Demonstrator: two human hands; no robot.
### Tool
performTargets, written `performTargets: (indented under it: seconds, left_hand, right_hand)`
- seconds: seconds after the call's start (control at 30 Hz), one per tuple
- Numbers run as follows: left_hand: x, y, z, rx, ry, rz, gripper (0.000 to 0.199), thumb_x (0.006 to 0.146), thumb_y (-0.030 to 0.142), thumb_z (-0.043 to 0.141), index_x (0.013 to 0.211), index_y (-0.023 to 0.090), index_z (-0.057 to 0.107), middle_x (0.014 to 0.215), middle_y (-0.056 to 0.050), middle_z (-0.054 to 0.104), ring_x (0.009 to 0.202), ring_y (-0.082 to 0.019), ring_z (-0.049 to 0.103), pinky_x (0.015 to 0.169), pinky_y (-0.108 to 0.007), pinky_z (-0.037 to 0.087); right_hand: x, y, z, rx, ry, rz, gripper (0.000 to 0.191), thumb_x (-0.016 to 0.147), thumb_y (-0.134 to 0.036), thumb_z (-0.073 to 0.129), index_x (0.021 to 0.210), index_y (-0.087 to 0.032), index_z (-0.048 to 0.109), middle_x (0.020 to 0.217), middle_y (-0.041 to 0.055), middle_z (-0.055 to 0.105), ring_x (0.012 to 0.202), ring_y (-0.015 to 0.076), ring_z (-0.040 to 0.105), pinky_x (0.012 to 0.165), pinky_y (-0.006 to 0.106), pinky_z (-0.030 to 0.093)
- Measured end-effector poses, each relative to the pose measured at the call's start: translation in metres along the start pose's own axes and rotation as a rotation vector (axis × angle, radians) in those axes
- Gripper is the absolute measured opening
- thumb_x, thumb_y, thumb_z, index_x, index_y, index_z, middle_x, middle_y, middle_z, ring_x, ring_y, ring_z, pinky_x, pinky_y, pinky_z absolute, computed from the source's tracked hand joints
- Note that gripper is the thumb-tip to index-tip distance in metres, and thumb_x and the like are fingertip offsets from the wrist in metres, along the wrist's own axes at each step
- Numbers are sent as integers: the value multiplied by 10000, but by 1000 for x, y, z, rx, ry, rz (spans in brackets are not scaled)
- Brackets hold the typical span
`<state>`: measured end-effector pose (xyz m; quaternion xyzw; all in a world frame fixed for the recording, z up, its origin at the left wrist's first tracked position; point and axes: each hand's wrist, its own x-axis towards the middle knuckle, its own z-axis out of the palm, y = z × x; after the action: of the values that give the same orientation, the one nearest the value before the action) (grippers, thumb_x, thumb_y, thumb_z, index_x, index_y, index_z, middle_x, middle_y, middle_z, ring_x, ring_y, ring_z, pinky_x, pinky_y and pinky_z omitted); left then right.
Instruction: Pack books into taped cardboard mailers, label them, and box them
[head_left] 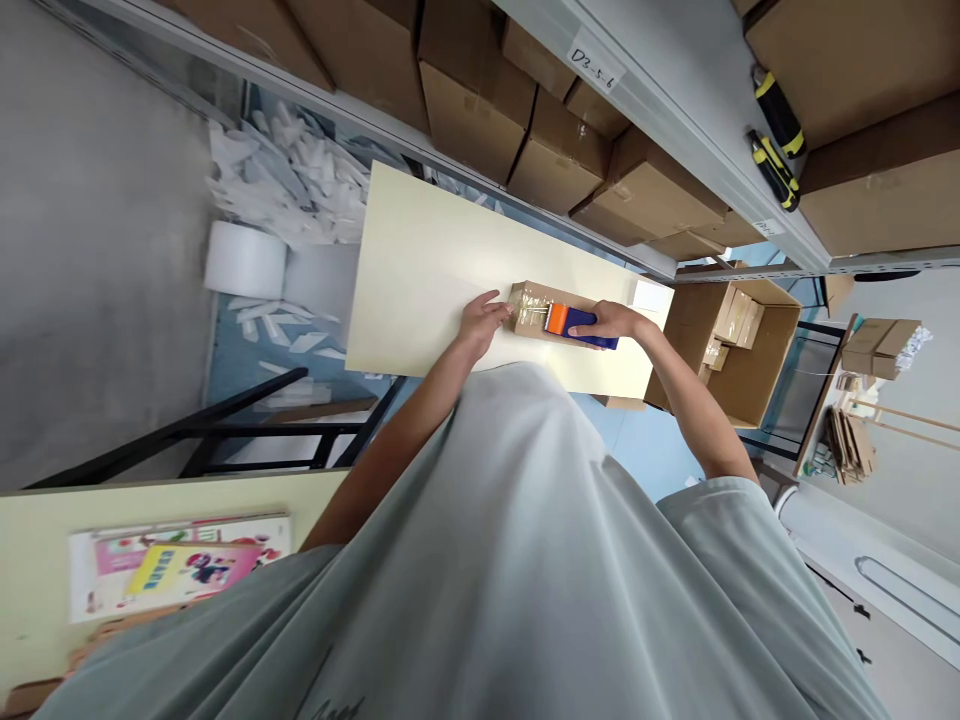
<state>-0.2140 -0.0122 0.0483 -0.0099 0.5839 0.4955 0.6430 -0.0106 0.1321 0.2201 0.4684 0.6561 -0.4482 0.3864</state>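
A small brown cardboard box [526,291] lies on the cream tabletop [420,260], with shiny clear tape over its left end. My right hand [609,320] is closed around a blue and orange tape dispenser [559,319], which sits over the top of the box. My left hand [481,322] is at the box's left end, its fingers apart and the fingertips touching the taped edge. Whether any loose tape lies under those fingertips, I cannot tell.
Boxes [480,115] fill the shelf beyond the table, and two yellow-black cutters [776,150] lie on the upper shelf. A large open carton [772,360] stands to the right. White foam scraps [300,170] and a white roll [244,258] are at left. Booklets [187,565] lie lower left.
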Motion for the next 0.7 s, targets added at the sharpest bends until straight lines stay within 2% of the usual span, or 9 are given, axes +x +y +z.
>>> performTargets:
  seconds: [0.1,0.17,0.23,0.27,0.4,0.5,0.63,0.7]
  left_hand:
    - [-3,-1,3,195,103,96,554,742,207,838,1271,134,693,1089,-122,741,921,-204,695,904,-363,542]
    - [-9,2,2,374,148,216,366,774,250,829,1120,156,754,1137,-130,754,938,-222,706,918,-363,536]
    - [-18,5,2,499,135,322,174,853,294,764,978,174,782,1095,-116,782,954,-243,721,932,-366,525]
    - [-24,6,4,543,116,359,155,897,314,720,943,182,788,1057,-109,793,969,-260,729,934,-370,519]
    - [-42,4,22,740,85,425,204,959,383,683,993,208,783,977,-115,799,1051,-343,720,920,-402,486]
    - [-44,-1,40,853,105,427,206,961,418,699,988,216,726,907,-134,763,1030,-381,689,878,-408,454]
    - [-38,-8,53,784,167,430,270,998,480,651,921,224,683,841,-94,704,935,-317,647,826,-358,422]
    - [-37,-10,54,676,124,403,343,993,550,645,948,213,689,825,-58,690,898,-261,609,805,-323,417]
  right_hand:
    - [-1,-2,3,5,-27,-20,630,825,-803,780,728,-185,704,685,66,763,624,206,723,640,287,565]
    - [-4,-3,4,-2,-19,-40,615,844,-784,778,733,-183,708,704,67,774,635,199,725,658,279,563]
    - [-6,-4,5,-18,11,-48,591,851,-761,791,762,-181,719,716,64,782,646,195,728,669,272,558]
    - [-7,-4,6,-27,27,-46,584,853,-752,795,775,-178,724,718,64,784,650,196,729,672,270,556]
    - [-7,0,9,-54,42,-47,600,888,-757,753,766,-170,730,710,76,787,668,210,746,688,275,558]
    - [-4,5,13,-51,41,-76,634,879,-792,729,749,-172,732,693,80,780,672,221,756,702,286,572]
    - [2,11,16,-12,45,-117,655,803,-826,778,745,-176,724,697,81,782,674,229,764,707,299,601]
    - [5,16,16,31,32,-130,662,772,-832,803,756,-176,718,702,78,785,675,229,765,699,302,613]
